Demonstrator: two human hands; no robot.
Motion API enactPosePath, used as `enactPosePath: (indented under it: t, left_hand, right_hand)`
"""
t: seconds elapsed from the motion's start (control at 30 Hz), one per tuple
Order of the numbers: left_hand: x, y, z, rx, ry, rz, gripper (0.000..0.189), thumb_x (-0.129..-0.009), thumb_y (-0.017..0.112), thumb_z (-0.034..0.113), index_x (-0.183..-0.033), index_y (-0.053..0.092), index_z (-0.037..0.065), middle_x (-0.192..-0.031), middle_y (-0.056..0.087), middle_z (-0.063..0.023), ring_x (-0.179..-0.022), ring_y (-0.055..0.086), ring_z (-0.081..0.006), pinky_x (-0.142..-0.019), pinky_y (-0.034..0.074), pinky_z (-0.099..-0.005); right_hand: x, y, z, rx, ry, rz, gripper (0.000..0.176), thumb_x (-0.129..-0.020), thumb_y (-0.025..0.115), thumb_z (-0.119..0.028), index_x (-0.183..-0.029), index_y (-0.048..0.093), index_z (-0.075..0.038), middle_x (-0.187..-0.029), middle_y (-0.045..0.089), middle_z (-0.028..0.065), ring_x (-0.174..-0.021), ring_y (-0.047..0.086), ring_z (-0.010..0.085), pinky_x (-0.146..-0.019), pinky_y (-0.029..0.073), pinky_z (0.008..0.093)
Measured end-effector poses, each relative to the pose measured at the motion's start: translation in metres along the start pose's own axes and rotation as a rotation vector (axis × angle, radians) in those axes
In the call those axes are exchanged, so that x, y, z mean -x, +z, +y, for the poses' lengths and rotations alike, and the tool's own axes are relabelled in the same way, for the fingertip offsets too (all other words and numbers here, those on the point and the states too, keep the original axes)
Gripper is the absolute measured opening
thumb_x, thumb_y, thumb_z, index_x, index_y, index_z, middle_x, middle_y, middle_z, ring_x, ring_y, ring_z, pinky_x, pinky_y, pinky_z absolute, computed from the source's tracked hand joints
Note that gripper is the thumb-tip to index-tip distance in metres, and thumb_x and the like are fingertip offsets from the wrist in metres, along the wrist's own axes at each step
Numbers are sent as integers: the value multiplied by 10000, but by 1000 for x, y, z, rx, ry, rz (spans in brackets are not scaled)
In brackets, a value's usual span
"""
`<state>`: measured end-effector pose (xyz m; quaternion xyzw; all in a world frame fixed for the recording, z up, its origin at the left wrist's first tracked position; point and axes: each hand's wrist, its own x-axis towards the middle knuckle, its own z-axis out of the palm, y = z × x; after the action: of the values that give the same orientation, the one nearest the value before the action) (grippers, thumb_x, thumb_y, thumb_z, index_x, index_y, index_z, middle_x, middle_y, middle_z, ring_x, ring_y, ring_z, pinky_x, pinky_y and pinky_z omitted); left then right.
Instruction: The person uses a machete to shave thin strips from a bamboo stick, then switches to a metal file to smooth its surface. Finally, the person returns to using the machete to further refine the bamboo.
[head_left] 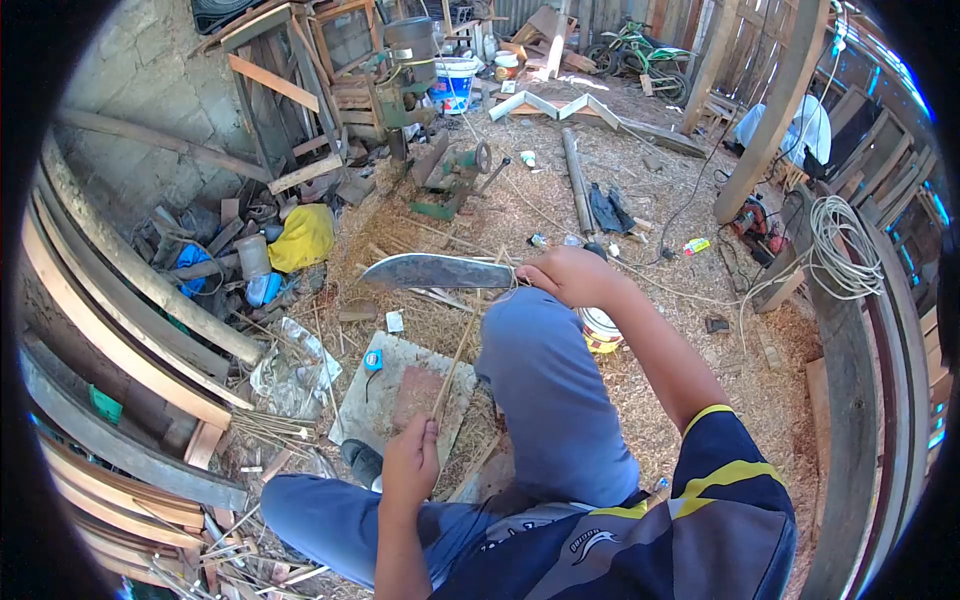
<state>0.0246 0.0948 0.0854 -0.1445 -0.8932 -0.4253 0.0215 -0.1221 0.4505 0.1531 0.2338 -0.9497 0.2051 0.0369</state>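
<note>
My right hand (565, 275) grips the handle of a machete (435, 271) above my raised knee, its broad blade pointing left and nearly level. In my left hand (412, 458), lower down near my lap, is a thin wooden stick (456, 362). The stick slants up and away, and its upper part overlaps the blade in this view. Under the stick lies a flat grey slab (352, 412) with a reddish patch. A blue tape measure (373, 360) rests on that slab.
Several thin sticks (268, 425) lie at left beside crumpled clear plastic (295, 372). Long boards (120, 310) line the left side. A green metal vise (450, 185) stands ahead on ground covered in shavings. Coiled rope (845, 245) hangs at right by a wooden post (770, 120).
</note>
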Motion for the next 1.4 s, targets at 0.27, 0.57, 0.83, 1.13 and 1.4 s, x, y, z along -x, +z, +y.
enactPosePath:
  t: [0.27,0.57,0.83,1.13,1.4]
  left_hand:
    - [10,3,-4,80,-33,-34,152,-1073,564,160,-1030,637,34,-740,613,-232,-684,634,-446,-613,458,-481]
    - [-42,32,14,144,-27,65,170,-1073,576,164,-1028,664,26,-776,644,-172,-649,607,-328,-635,470,-406]
    - [-108,36,24,509,-99,148,255,-1134,530,222,-1091,647,0,-856,616,12,-690,512,-68,-630,419,-263]
    - [-106,27,21,457,-144,120,288,-1132,523,228,-996,653,10,-764,590,-15,-687,511,-89,-631,424,-297]
    - [-83,16,7,328,-142,102,259,-1103,545,210,-963,654,22,-722,613,-101,-672,591,-182,-655,467,-341]
  right_hand:
    - [29,-3,35,-28,74,74,463,-1126,455,-410,-1005,730,-57,-877,715,237,-847,686,456,-780,518,565]
    - [30,-7,21,-37,125,13,441,-1115,473,-416,-1045,747,-77,-863,721,241,-845,695,457,-799,533,562]
    - [-21,13,-26,37,-81,-34,439,-1095,507,-441,-1001,762,-96,-829,729,220,-790,705,450,-740,547,563]
    - [-32,20,-29,55,-132,-41,446,-1094,502,-448,-981,757,-100,-828,735,191,-808,713,434,-746,555,548]
    - [-27,16,-17,44,-87,-47,424,-1092,511,-429,-985,766,-107,-837,735,199,-796,715,421,-739,555,542]
